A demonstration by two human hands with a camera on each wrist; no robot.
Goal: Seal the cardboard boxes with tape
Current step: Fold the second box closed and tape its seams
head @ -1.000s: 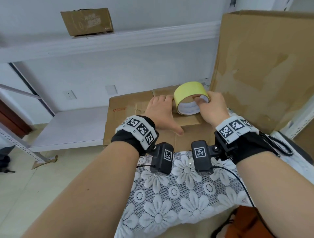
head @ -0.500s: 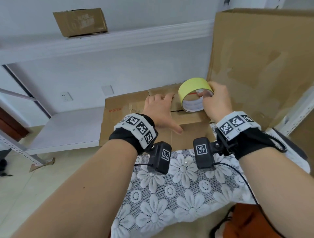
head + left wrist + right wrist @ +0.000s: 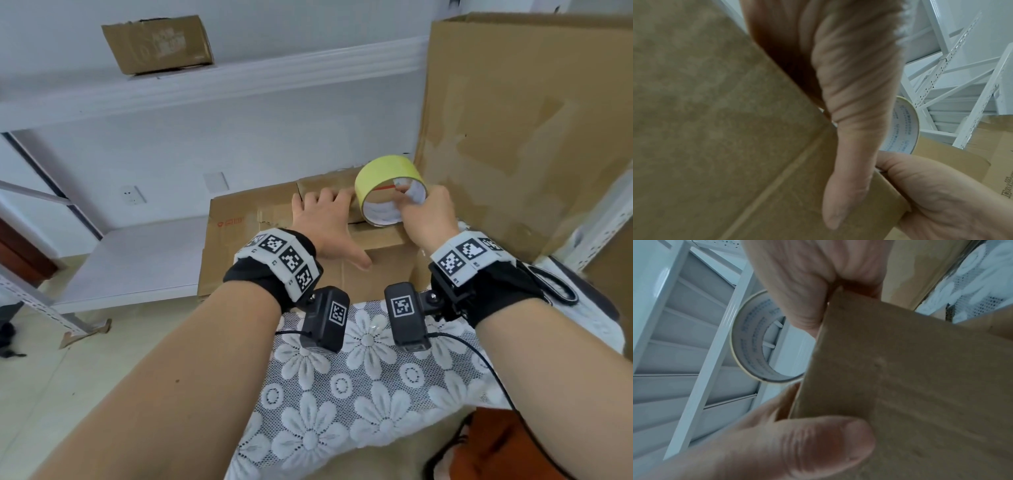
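Flat and spread, the left hand (image 3: 323, 226) presses palm-down on the top of the small cardboard box (image 3: 373, 274), fingers straight and reaching toward the far edge, thumb splayed out toward the near right. Nothing is held in it; it only pins the flaps. In the left wrist view the thumb runs along the box's top beside a seam line in the cardboard.

Just to the right, touching or nearly touching those fingertips, stands the yellow tape roll (image 3: 388, 190), upright on its edge on the far part of the box top, its open core facing near and slightly right. The right hand (image 3: 428, 219) grips it from the right: fingers curl over the roll's rim into the core. Where the thumb lies on it the views do not clearly show.

The relation that matters, as I judge it: the roll sits at the far end of the box's seam, and the seam's long axis runs from there back toward the person, between the two hands. Whether a strip is already stuck down cannot be told. Right of all this, the tall cardboard box (image 3: 520, 120) stands close against the roll, leaving little room on that side.
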